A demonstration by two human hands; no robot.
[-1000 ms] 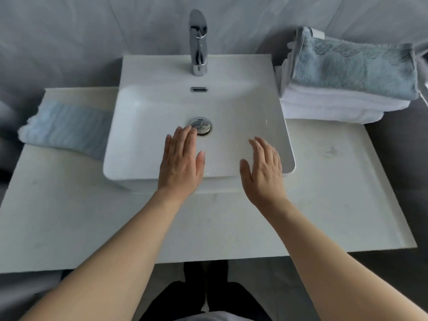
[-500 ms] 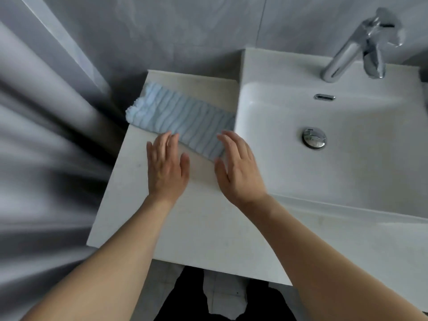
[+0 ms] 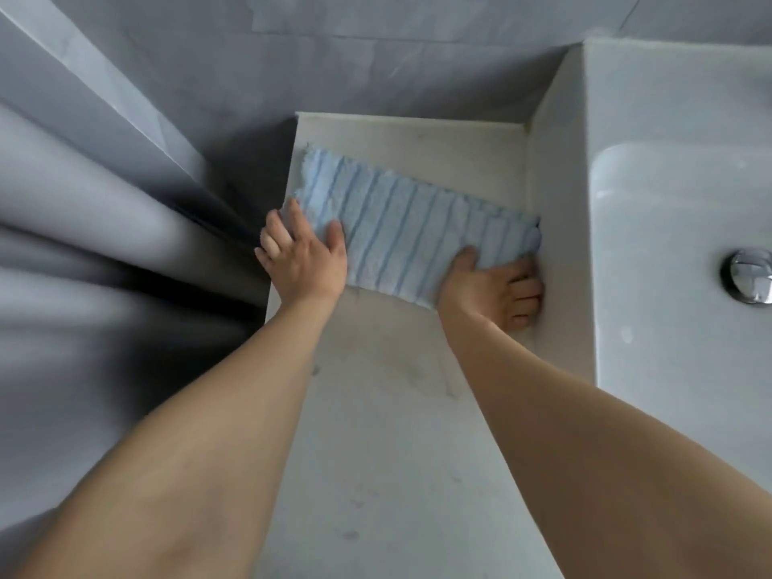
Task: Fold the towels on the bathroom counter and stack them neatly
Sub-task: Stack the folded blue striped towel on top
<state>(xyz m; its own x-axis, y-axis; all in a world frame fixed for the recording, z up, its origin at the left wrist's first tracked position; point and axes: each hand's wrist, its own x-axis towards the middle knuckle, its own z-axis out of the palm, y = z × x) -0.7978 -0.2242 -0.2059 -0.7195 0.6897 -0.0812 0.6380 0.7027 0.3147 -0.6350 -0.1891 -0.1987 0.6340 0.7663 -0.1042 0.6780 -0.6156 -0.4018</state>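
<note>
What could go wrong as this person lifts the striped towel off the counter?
1. The blue striped towel overhangs the counter edge by the left hand; a weak grip there might let it slide off.
2. The right hand is wedged against the sink wall, so knuckles may scrape.

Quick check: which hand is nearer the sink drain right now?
Right. The right hand grips the striped towel's end beside the sink wall, closest to the drain; the left hand holds the towel's far end.
</note>
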